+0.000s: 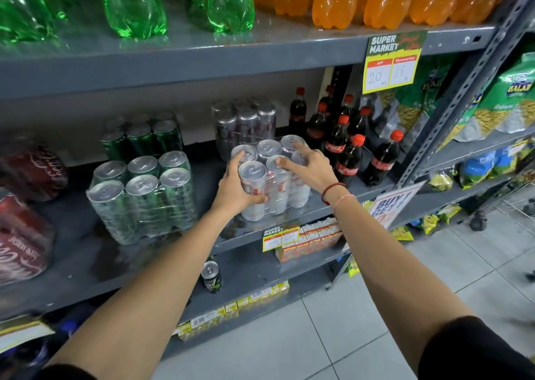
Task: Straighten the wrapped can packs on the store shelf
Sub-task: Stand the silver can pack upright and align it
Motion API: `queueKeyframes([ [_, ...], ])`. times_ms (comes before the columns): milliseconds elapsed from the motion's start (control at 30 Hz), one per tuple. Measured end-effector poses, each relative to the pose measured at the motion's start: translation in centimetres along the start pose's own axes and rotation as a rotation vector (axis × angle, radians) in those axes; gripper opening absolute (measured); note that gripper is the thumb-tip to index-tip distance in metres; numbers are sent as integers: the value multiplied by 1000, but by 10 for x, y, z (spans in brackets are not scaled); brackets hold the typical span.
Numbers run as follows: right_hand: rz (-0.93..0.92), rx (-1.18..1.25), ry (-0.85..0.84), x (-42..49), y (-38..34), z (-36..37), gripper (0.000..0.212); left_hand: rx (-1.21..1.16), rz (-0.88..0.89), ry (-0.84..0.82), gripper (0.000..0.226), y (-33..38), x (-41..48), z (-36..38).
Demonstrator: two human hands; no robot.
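- Your left hand [234,188]: thumb [255,199] curled across the front of the near-left can, the other fingers wrapped round the pack's left side, gripping it.
- Your right hand [311,167]: fingers [289,164] spread apart and laid fairly straight over the can tops on the pack's right side; thumb hidden.
- Silver can pack [278,191]: six cans in clear wrap, upright between your hands, near the front edge of the grey shelf [72,235].
- Around it: a second silver pack [246,122] just behind, a green can pack [142,197] apart on the left, cola bottles [347,156] just beside on the right.

Grey metal shelving [173,70], pale tiled floor [376,307] (glossy)
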State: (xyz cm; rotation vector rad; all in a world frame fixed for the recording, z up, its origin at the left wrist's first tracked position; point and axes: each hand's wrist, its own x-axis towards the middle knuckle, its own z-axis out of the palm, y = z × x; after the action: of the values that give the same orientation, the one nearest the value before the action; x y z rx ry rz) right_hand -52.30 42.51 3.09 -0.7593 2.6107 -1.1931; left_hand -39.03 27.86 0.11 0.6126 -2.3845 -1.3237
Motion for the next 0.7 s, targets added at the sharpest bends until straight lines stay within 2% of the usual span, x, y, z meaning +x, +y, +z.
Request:
queueKeyframes([
  [567,3,55,15,-21,5,-4,73,85,22,14,116,7,-22,5],
  [700,14,62,-12,-23,3,-5,73,86,23,-24,120,10,-22,1],
])
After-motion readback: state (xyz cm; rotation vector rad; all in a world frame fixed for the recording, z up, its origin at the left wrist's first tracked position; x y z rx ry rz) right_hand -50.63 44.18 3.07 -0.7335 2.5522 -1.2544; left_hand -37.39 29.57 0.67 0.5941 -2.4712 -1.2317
